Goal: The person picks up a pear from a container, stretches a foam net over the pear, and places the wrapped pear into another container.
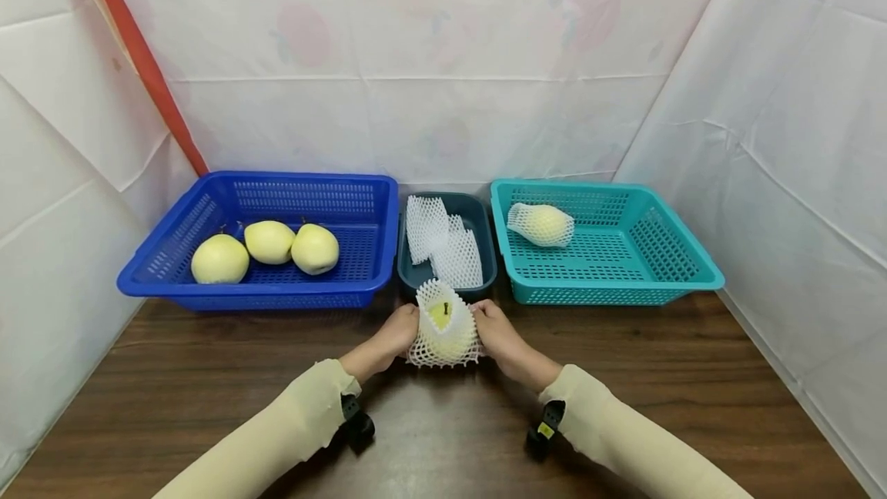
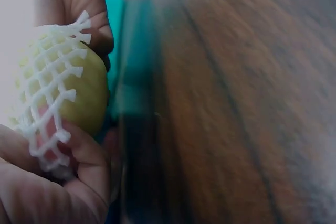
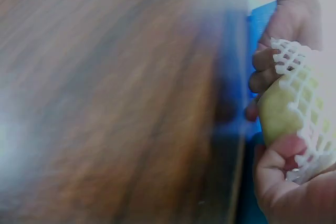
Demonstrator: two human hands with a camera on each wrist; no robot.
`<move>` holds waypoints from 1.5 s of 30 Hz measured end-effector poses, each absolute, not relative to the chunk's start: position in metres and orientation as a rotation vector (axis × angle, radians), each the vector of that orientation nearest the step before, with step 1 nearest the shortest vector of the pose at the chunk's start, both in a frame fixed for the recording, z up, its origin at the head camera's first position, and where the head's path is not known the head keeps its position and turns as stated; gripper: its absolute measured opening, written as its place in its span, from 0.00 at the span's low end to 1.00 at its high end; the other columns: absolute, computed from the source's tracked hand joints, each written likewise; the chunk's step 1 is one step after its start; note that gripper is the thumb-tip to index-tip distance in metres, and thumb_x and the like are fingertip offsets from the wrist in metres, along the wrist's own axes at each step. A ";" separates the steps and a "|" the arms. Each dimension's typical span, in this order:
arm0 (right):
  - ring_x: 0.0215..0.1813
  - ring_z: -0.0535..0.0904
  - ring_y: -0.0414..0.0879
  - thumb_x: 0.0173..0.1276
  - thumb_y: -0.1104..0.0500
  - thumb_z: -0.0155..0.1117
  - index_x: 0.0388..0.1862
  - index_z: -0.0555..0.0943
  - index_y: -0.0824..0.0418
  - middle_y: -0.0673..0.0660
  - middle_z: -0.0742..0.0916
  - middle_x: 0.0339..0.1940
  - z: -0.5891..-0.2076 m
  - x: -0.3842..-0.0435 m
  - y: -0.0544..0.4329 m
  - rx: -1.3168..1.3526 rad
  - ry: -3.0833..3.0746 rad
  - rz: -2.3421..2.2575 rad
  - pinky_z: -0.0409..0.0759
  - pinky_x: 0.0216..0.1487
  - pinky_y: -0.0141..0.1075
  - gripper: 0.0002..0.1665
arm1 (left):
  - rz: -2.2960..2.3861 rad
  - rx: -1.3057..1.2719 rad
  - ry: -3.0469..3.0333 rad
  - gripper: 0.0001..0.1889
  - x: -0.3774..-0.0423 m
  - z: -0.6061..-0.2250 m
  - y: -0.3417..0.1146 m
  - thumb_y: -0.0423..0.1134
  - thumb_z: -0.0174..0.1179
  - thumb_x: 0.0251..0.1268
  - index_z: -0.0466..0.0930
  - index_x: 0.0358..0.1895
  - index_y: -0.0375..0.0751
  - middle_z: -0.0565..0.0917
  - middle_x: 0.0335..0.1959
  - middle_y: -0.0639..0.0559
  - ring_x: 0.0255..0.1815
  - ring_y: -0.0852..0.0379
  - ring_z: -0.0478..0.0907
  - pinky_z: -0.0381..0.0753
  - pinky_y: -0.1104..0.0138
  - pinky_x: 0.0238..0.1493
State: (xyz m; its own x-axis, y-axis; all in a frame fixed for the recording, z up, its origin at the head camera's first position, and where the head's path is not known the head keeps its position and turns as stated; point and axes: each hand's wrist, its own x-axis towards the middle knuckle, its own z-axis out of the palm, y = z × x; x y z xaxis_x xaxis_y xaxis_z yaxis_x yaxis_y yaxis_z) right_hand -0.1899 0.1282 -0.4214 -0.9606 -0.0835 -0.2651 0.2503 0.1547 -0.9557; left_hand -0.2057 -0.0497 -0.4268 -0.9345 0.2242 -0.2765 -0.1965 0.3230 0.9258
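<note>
Between both hands, a yellow-green pear (image 2: 90, 95) sits inside a white foam net (image 1: 453, 341), its dark stem showing through the net's upper opening in the head view. My left hand (image 1: 398, 331) pinches the net's left side, thumb and fingers bent around its edge (image 2: 50, 148). On the opposite side my right hand (image 1: 500, 337) grips the net, with its thumb by the lower rim in the right wrist view. The pear's underside shows bare beyond the net's edge in both wrist views. Some fingertips are hidden behind the net and fruit.
A blue basket (image 1: 277, 289) with three bare pears (image 1: 270, 242) stands at the left. Behind the hands, a small dark tray (image 1: 488, 249) holds foam nets (image 1: 457, 256). The teal basket (image 1: 617, 285) at the right contains one netted pear (image 1: 543, 225). Everything stands on a wooden table (image 1: 443, 437).
</note>
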 end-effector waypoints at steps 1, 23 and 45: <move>0.29 0.73 0.44 0.78 0.57 0.40 0.47 0.67 0.67 0.58 0.76 0.33 -0.418 -0.189 0.128 0.166 2.150 -1.913 0.73 0.26 0.35 0.13 | 1.678 0.033 2.199 0.20 -0.205 -0.424 -0.049 0.42 0.35 0.77 0.73 0.37 0.31 0.73 0.24 0.47 0.20 0.56 0.71 0.72 0.66 0.18; 0.28 0.71 0.43 0.69 0.63 0.55 0.44 0.70 0.66 0.56 0.76 0.33 -0.385 -0.189 0.126 0.198 1.960 -2.236 0.69 0.28 0.34 0.08 | 2.279 0.016 1.689 0.13 -0.195 -0.407 -0.026 0.36 0.44 0.74 0.69 0.53 0.31 0.75 0.27 0.54 0.25 0.62 0.72 0.71 0.69 0.27; 0.70 0.59 0.53 0.51 0.47 0.77 0.75 0.51 0.55 0.57 0.61 0.73 -0.384 -0.170 0.164 -1.185 2.507 -1.658 0.60 0.66 0.49 0.61 | 2.323 0.035 1.116 0.15 -0.182 -0.411 -0.023 0.34 0.38 0.77 0.77 0.39 0.44 0.82 0.34 0.52 0.37 0.60 0.79 0.77 0.65 0.40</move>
